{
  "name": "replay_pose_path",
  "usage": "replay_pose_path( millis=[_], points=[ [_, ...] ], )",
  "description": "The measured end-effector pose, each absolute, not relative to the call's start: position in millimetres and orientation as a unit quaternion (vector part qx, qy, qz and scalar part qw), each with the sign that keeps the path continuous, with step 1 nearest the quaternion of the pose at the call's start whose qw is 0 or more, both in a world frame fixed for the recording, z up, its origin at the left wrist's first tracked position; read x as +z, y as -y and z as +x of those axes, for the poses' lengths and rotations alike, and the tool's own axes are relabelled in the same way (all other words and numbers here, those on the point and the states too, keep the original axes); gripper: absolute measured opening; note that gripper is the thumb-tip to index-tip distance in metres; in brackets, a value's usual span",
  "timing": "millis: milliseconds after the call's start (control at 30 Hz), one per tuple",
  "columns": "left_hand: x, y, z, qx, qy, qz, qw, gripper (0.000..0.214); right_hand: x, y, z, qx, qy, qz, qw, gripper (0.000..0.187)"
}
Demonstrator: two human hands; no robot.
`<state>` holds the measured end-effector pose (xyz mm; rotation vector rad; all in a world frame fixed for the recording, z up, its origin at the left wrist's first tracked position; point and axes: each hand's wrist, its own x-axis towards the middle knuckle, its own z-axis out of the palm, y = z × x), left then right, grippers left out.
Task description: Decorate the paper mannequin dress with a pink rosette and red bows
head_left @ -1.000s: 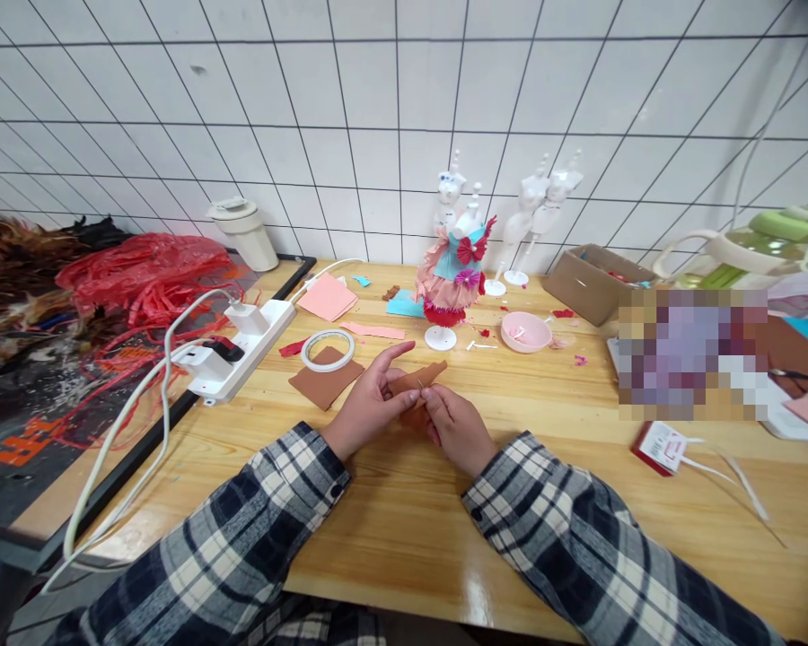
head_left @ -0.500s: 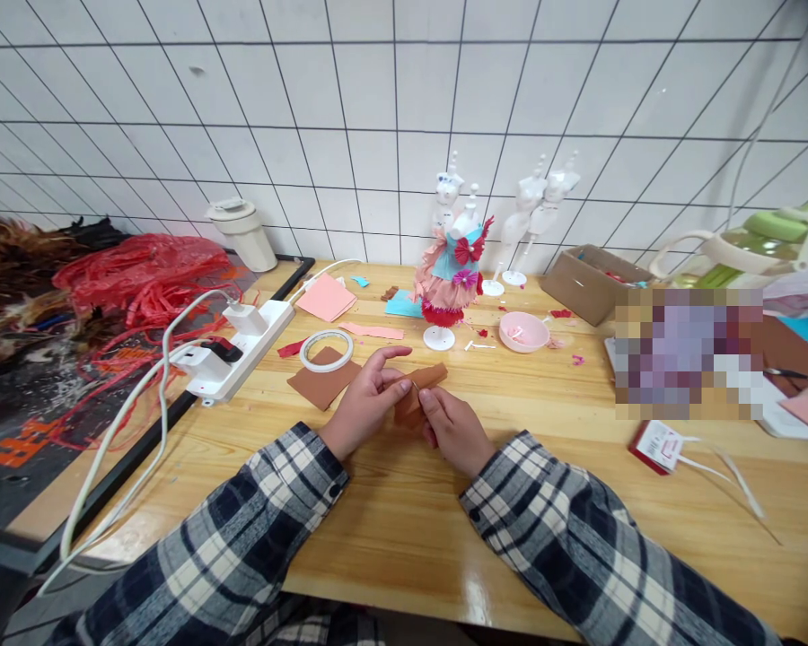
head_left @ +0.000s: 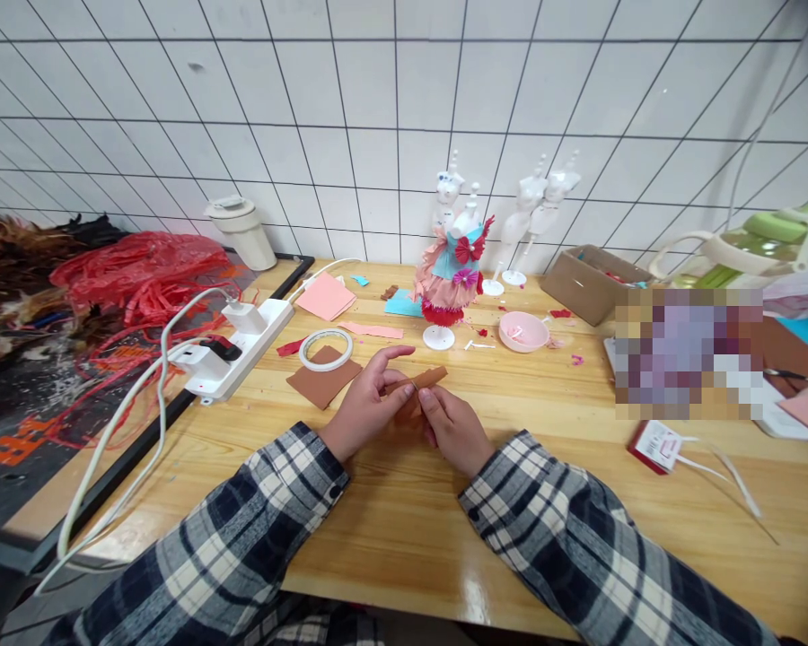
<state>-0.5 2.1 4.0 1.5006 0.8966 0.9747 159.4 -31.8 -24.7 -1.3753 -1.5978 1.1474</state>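
A piece of brown crepe paper (head_left: 434, 377) is held between my two hands above the table. My left hand (head_left: 370, 395) pinches it between thumb and fingers, with the index finger stretched out above. On the other side my right hand (head_left: 454, 426) grips it with thumb and bent fingers. The paper's lower part is mostly hidden behind the hands. Left of my left hand lies a brown paper square (head_left: 320, 381) with a roll of white tape (head_left: 326, 351) resting on its upper edge. Beyond the hands stands a small mannequin in a paper dress (head_left: 454, 278).
A pink bowl (head_left: 523, 332) and paper scraps lie near the mannequin, with white bare mannequins (head_left: 529, 202) behind. To the left are a power strip (head_left: 249, 354), pink paper (head_left: 326, 297) and a cup (head_left: 243, 235). A brown box (head_left: 589, 283) and tagged label (head_left: 654, 447) sit to the right.
The upper part of the brown crepe paper has folded into a narrower strip between my fingers. Both hands stay in nearly the same place.
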Motion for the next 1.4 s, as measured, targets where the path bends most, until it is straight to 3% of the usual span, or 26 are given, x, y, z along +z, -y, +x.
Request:
replay_pose_path(
  millis=[267, 833, 933, 1067, 1267, 1400],
  points=[
    [7.8, 0.6, -0.1, 0.385, -0.395, 0.679, 0.484, 0.056, -26.8, 31.1, 158.7, 0.432, 0.622, -0.541, 0.365, 0.047],
    [3.7, -1.8, -0.7, 0.404, -0.378, 0.623, 0.553, 0.061, -26.9, 30.1, 159.5, 0.431, 0.602, -0.556, 0.377, 0.044],
    [1.1, -11.6, -7.5, 0.455, -0.421, 0.598, 0.507, 0.058, -18.5, 31.4, 162.1, 0.475, 0.566, -0.556, 0.381, 0.042],
    [-4.5, -28.4, -24.8, 0.454, -0.494, 0.628, 0.394, 0.052, -6.2, 32.4, 168.8, 0.545, 0.586, -0.509, 0.315, 0.034],
    [-6.1, -37.3, -40.7, 0.412, -0.554, 0.662, 0.290, 0.053, -9.6, 24.3, 183.6, 0.311, 0.701, -0.555, 0.322, 0.021],
    [-1.8, -30.2, -38.0, 0.383, -0.496, 0.656, 0.420, 0.061, -10.7, 18.2, 181.2, 0.259, 0.701, -0.584, 0.317, 0.031]
  ],
)
